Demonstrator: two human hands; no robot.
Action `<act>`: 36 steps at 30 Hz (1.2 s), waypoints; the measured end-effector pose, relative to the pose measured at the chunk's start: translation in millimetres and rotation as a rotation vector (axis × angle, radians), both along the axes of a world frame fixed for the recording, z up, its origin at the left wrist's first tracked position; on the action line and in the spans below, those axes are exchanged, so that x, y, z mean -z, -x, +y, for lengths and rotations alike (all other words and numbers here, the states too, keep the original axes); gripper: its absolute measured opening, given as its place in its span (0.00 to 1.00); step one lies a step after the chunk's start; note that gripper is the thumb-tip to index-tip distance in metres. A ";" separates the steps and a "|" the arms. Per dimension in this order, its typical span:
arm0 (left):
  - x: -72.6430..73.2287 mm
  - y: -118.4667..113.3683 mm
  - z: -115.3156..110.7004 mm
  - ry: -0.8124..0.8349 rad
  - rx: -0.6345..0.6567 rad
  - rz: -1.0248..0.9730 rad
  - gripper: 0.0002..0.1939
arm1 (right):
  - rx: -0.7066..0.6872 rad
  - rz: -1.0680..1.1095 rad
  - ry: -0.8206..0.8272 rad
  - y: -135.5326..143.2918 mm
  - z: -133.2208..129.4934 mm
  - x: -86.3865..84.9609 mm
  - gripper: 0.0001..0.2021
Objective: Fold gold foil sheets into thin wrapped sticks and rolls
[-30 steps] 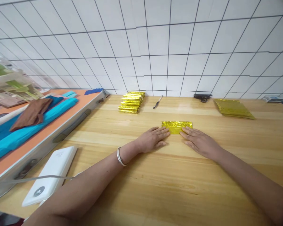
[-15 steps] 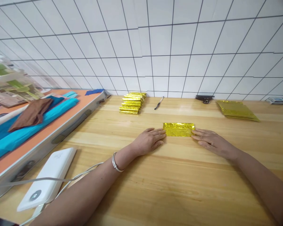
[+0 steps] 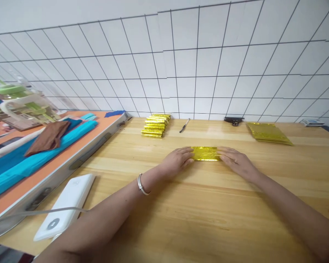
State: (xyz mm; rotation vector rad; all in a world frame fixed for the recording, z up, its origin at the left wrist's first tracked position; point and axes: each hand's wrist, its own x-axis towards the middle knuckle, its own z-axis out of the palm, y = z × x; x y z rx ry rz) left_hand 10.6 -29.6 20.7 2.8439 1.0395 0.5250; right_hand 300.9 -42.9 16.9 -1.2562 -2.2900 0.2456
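Note:
A folded strip of shiny gold foil paper (image 3: 205,153) lies crosswise on the wooden table in front of me. My left hand (image 3: 178,160) has its left end, fingers bent over the edge and the thumb low at the near side. At the opposite end my right hand (image 3: 235,160) holds the strip in the same way, its fingertips over the foil. Both ends of the strip are partly hidden under the fingers. Beyond, to the left, a pile of narrow folded gold foil strips (image 3: 155,126) rests near the wall.
A pen (image 3: 184,125), a black clip (image 3: 234,121) and a stack of flat gold foil sheets (image 3: 270,133) lie along the back. On the left are a white power bank (image 3: 65,206) with a cable, and an orange-topped board (image 3: 100,128) bearing blue and brown paper.
The foil strip looks narrower, its creased upper band now smooth. My right hand has come inward over the strip's end, and both hands' fingers have curled more. The camera view has tilted up slightly.

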 end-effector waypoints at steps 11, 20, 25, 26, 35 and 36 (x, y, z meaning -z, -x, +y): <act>45.9 -45.4 21.6 0.005 -0.197 0.131 0.30 | 0.052 -0.290 0.055 71.7 26.5 39.9 0.35; 33.3 -23.0 23.0 0.007 -0.170 0.110 0.28 | 0.076 -0.450 0.039 23.5 28.2 39.1 0.31; 27.5 -31.1 31.8 0.018 -0.270 0.016 0.19 | 0.097 -0.458 0.039 24.3 27.4 38.8 0.32; 27.6 -32.3 32.3 0.013 -0.283 0.011 0.17 | 0.099 -0.460 0.041 25.3 27.1 38.4 0.32; 36.3 -23.2 32.0 0.073 -0.254 -0.019 0.19 | 0.171 -0.431 0.036 16.6 24.6 35.2 0.29; 36.7 -22.9 32.8 0.082 -0.252 -0.017 0.20 | 0.196 -0.424 0.032 14.2 24.8 35.0 0.28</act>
